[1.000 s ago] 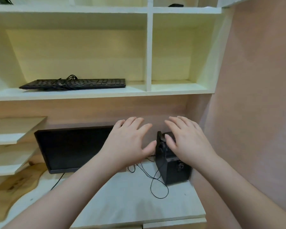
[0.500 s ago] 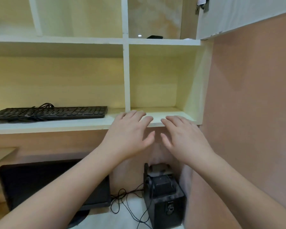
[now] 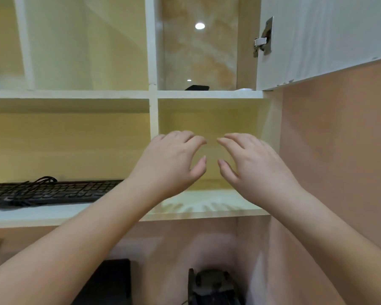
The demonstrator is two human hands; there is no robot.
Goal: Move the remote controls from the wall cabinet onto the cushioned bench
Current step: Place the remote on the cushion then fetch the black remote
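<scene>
No brand, label or writing can be read on anything here. Both hands are raised in front of the wall cabinet (image 3: 153,111), level with its lower right compartment and just right of the white upright divider. The left hand (image 3: 172,164) has its fingers loosely bent and spread, thumb angled toward the other hand, and holds nothing. The right hand (image 3: 253,166) mirrors it just beside, fingers relaxed and slightly curved, thumb pointing back at the left thumb, also holding nothing; the two thumbs are near each other but apart. Neither hand touches the cabinet. A dark flat object, seemingly a remote control (image 3: 197,87), lies on the shelf of the upper right compartment, above the hands and right of the divider; only its front edge shows. In the cabinet's lower left compartment a black keyboard (image 3: 53,191) lies flat with its cable bundled on top. An open cabinet door with a metal hinge (image 3: 263,41) stands at the cabinet's upper right. Below the cabinet, a black speaker (image 3: 213,287) and a dark monitor (image 3: 110,282) show at the bottom edge.
</scene>
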